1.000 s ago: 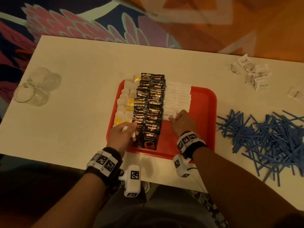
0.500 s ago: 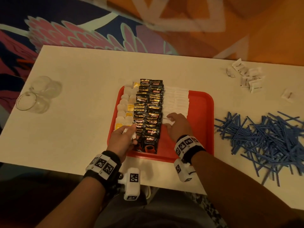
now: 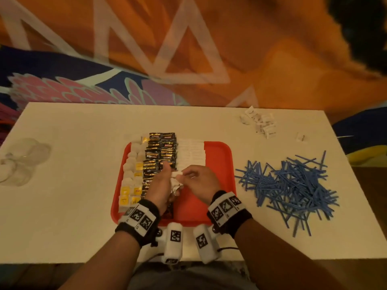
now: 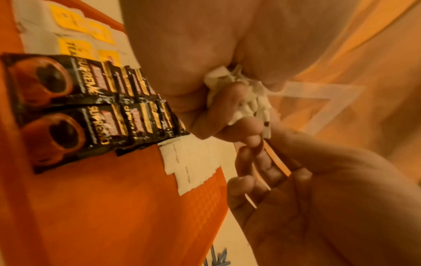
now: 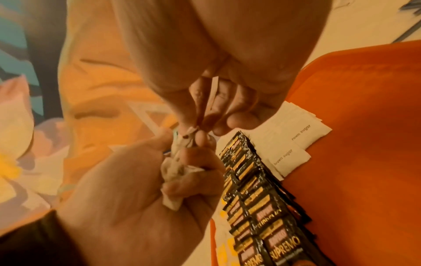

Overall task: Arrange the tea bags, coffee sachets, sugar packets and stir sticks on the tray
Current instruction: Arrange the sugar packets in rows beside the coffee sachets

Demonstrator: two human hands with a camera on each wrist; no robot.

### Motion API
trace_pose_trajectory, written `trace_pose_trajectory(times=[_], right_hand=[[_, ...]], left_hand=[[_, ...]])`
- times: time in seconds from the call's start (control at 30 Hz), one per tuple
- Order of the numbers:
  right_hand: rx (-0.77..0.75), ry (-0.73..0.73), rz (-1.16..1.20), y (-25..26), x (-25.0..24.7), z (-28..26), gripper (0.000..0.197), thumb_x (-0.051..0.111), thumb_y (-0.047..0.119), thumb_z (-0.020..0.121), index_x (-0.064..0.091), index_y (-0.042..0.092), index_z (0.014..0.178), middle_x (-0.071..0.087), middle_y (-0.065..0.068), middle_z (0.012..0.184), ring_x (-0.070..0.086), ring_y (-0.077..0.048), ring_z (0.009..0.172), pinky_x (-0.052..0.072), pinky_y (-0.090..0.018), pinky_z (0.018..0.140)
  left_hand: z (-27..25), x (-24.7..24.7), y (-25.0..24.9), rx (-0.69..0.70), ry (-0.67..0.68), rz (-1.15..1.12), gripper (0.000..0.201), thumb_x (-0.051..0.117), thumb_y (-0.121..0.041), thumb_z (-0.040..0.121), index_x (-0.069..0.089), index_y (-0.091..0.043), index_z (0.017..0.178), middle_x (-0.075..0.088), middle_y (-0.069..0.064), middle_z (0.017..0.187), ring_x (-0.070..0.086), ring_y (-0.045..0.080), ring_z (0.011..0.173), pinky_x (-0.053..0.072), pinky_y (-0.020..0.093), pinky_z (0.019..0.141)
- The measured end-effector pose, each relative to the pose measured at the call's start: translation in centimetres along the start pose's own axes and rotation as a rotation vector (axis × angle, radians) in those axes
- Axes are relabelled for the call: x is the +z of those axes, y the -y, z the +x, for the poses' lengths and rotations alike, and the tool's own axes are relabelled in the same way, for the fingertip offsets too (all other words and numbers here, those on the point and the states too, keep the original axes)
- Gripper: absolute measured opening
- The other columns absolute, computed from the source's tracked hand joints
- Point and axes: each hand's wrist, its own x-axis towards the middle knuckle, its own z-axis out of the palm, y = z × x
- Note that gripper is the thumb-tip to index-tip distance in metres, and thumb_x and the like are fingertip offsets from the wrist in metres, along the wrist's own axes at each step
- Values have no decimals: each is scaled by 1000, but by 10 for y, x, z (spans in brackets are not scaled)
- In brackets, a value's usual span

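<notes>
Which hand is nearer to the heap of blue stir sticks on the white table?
The right hand. It is over the middle of the red tray, on the side toward the heap of blue stir sticks; the left hand is beyond it, over the black sachets.

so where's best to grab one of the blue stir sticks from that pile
Pinch a blue stir stick on the pile's near edge by its free end, coming from the near right side with the right hand. Those ends poke out clear of the tangle; middle ones lie crossed under others.
</notes>
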Motion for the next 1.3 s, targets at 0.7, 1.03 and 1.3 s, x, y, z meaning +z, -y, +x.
trace_pose_trajectory(times=[0.7, 1.03, 1.3], right_hand=[[-20, -169, 310, 9, -52, -24, 15, 65, 0, 89, 64, 15, 88, 72, -7, 75, 68, -12, 59, 47, -26, 53], [-214, -73, 269, 9, -55, -35, 26, 71, 1, 86, 65, 21, 101, 64, -1, 113, 69, -8, 77, 56, -26, 66], [-228, -65, 277, 12, -47, -33, 28, 65, 0, 89, 73, 27, 89, 73, 7, 80, 68, -8, 68, 51, -23, 63]], left_hand=[[-9, 28, -8, 228, -28, -89, 13, 73, -14, 89, 69, -11, 100, 73, 8, 90, 64, 15, 73, 49, 27, 62], [-12, 29, -10, 362, -105, -66, 31, 85, -32, 69, 65, -32, 92, 65, 13, 98, 58, 23, 79, 44, 35, 64], [-24, 26, -14, 521, -149, 12, 17, 78, -40, 75, 66, -33, 84, 66, -4, 85, 53, 15, 70, 41, 41, 71]])
